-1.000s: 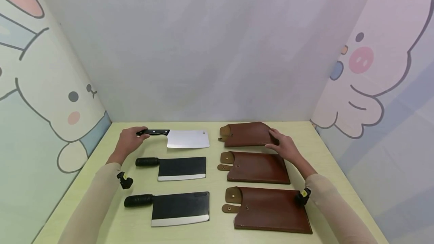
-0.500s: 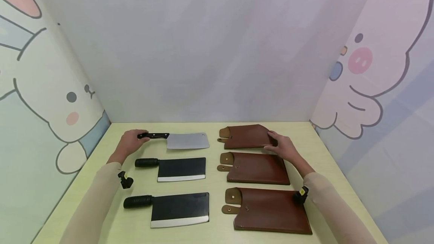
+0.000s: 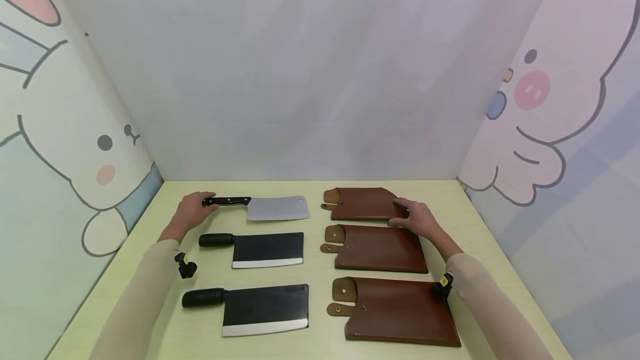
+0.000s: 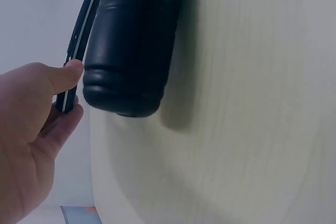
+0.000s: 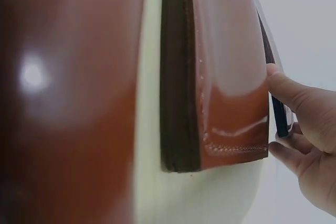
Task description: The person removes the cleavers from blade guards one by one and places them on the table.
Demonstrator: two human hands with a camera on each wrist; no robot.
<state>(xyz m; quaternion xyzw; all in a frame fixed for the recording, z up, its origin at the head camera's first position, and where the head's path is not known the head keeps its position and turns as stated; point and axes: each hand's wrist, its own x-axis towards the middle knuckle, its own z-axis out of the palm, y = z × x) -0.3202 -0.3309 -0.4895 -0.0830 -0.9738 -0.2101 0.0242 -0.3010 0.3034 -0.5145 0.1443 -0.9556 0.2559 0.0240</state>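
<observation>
My left hand pinches the butt of the black riveted handle of a silver cleaver, the farthest in the left column. In the left wrist view, thumb and fingers sit on either side of that handle. At the far right, my right hand grips the right end of a brown leather knife sheath, thumb on the near side. The right wrist view shows the held sheath edge-on between thumb and fingers. Its tan flap and strap point left, toward the cleaver blade.
Two dark-bladed cleavers, a middle one and a nearer one, lie below the silver one. Beside them lie a middle sheath and a larger near sheath. A grey wall stands behind the pale table.
Both hands have come down slightly, the silver cleaver and far sheath with them. The sheath now lies flatter. The other cleavers and sheaths have not moved.
</observation>
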